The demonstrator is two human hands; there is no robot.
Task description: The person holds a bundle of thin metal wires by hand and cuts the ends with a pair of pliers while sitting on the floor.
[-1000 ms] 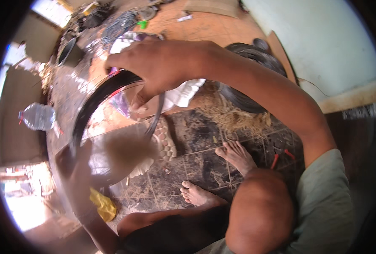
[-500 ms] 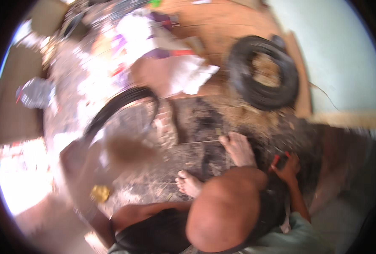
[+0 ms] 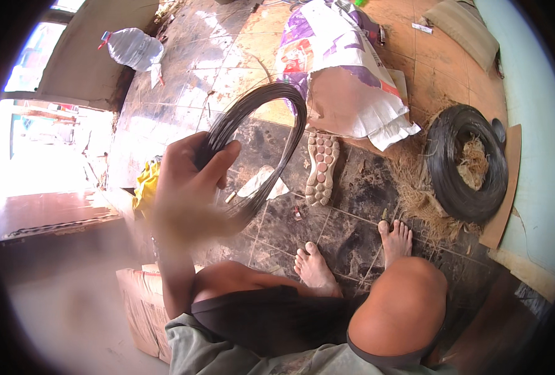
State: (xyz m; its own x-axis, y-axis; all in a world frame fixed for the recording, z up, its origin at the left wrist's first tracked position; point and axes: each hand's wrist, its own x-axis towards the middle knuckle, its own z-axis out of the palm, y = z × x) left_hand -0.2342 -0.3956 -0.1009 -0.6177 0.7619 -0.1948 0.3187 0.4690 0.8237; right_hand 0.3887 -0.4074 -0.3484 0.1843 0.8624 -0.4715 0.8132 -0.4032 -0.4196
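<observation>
My left hand (image 3: 193, 165) is closed around one side of a coil of thin black wire (image 3: 262, 97), thumb across the strands. The coil stands up as a loop above the dark tiled floor, and a blurred smear hides its lower end and my wrist. Behind the loop lies a white scrap (image 3: 265, 182) on the floor. My right hand is out of the picture. Past the coil's right side, a shoe sole (image 3: 321, 169) lies with its tread up.
A bigger black wire coil (image 3: 441, 164) lies at the right on frayed sacking (image 3: 415, 203). A torn printed sack (image 3: 352, 94) lies ahead. At the far left is a plastic bottle (image 3: 133, 49), with a yellow wrapper (image 3: 146, 184) nearer me. My bare feet (image 3: 315, 272) rest on the tiles.
The view has swung left and sharpened. My left hand, blurred before, now shows clearly with the wire coil. My right hand, earlier at the right with a red-handled tool, has left the picture.
</observation>
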